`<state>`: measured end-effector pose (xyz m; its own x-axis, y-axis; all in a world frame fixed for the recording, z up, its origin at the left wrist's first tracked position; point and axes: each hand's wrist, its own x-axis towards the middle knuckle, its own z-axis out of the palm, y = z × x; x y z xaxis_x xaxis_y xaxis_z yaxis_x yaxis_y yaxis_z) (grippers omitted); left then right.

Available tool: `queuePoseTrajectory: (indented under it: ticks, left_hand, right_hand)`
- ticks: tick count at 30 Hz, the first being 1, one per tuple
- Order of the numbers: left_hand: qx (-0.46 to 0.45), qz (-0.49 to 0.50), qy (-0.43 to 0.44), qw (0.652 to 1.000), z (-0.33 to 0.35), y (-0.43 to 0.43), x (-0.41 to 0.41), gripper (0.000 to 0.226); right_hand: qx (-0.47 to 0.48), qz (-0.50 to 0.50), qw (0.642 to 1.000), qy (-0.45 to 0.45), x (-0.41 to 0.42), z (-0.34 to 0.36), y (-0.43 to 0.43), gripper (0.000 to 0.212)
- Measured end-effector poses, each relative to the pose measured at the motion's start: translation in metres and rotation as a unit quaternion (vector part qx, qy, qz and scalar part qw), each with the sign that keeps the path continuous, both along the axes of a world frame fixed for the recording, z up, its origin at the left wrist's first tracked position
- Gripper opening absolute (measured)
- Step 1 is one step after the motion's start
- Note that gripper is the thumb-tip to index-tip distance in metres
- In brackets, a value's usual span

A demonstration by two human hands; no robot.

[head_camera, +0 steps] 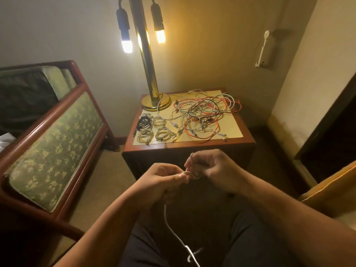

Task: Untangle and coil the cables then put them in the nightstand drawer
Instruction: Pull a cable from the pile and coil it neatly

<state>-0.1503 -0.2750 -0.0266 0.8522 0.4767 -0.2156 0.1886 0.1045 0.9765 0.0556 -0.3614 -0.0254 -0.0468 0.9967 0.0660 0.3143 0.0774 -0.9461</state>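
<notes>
Grip: left hand (165, 176) and right hand (210, 166), frame centre, each pinch the white cable (169, 224) at a small loop; its tail hangs bottom centre.
Tip: I'd keep the loops even and feed the slack in untwisted.
Coiled bundles (152, 128): four on the nightstand (246, 139), one black, three white.
Tangled pile (204, 112): one, right of them.

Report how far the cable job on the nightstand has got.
Done: four coiled cables lie at the nightstand's front left. In hand: left hand and right hand pinch a white cable, its tail hanging loose. Left: the red-and-white tangle is uncoiled, and no open drawer shows.
</notes>
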Motion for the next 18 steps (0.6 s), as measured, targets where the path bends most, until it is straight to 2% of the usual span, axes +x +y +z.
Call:
queuePoseTrajectory:
  ticks: [1, 3, 6, 12, 16, 18]
  left_hand:
    - [-0.024, 0.009, -0.018, 1.000, 0.002, 0.002, -0.002, 0.023]
    - [-0.019, 0.029, -0.033, 0.999, 0.006, 0.007, -0.005, 0.024]
    - [0.060, 0.084, -0.032, 0.994, 0.009, 0.007, -0.004, 0.025]
    - [0.180, 0.164, -0.010, 0.970, -0.008, -0.006, 0.009, 0.020]
    - [0.126, 0.181, -0.040, 0.975, -0.021, -0.015, 0.015, 0.023]
    - [0.130, 0.185, -0.035, 0.974, -0.027, -0.016, 0.017, 0.024]
  right_hand:
    - [-0.012, 0.023, 1.000, 0.004, -0.001, -0.002, -0.001, 0.022]
    - [-0.048, 0.053, 0.995, 0.067, -0.002, -0.005, -0.005, 0.027]
    - [-0.099, 0.078, 0.977, 0.172, -0.004, -0.011, -0.013, 0.034]
    - [-0.134, 0.087, 0.963, 0.219, -0.016, -0.022, -0.022, 0.020]
    - [-0.156, 0.063, 0.957, 0.236, -0.020, -0.022, -0.024, 0.017]
    - [-0.165, 0.065, 0.951, 0.253, -0.023, -0.023, -0.025, 0.015]
